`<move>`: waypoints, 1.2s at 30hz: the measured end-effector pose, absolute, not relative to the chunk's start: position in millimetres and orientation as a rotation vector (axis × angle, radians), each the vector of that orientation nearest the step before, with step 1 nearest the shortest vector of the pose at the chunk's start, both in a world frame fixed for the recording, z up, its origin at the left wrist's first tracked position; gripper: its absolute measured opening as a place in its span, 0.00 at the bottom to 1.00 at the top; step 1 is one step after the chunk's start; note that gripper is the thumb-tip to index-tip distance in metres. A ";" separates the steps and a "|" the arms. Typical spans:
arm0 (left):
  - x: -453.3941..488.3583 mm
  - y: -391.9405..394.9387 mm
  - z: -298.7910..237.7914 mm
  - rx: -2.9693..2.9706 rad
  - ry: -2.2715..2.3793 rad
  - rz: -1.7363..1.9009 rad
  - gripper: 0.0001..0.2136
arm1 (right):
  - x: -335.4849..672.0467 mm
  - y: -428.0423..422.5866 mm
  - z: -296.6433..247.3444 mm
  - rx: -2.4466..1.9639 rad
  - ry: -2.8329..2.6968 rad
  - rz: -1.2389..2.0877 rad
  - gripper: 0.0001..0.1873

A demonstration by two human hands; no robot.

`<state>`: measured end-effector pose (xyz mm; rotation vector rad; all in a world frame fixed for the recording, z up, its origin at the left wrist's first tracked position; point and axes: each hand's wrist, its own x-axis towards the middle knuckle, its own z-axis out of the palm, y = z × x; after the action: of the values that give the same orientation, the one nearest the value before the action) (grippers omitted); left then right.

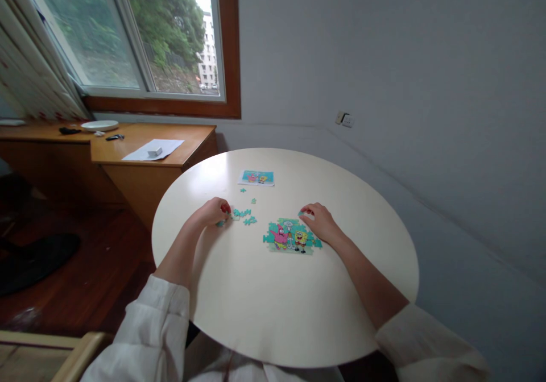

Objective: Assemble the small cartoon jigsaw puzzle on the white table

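Observation:
A partly built cartoon jigsaw [292,237] lies on a round cream table [273,302]. My right hand [319,218] rests at its upper right edge, fingers pinched on a small teal piece [301,214]. My left hand [213,211] lies curled on the table to the left, fingertips on a loose teal piece [221,223]. Several loose teal pieces [246,216] are scattered between the hands. A small reference picture [256,177] lies farther back on the table.
A wooden desk [140,163] stands to the left under a window, carrying a white plate [99,125], a sheet of paper [153,149] and small dark items. A grey wall runs along the right. The arm of a wooden chair [72,359] shows at bottom left.

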<state>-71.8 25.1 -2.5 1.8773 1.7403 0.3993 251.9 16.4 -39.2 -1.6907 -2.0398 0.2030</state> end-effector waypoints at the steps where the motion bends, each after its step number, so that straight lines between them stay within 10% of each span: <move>1: -71.7 25.2 -2.8 1.896 1.732 0.410 0.09 | 251.8 16.4 -39.1 -1.691 -2.039 0.207 0.10; 36: -38.5 11.7 7.0 1.545 1.136 0.968 0.09 | 252.0 16.9 -37.7 -1.671 -2.041 0.219 0.09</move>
<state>-38.5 11.7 7.0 1.5454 1.1360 0.9677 252.0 16.9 -37.7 -1.6707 -2.0407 0.2188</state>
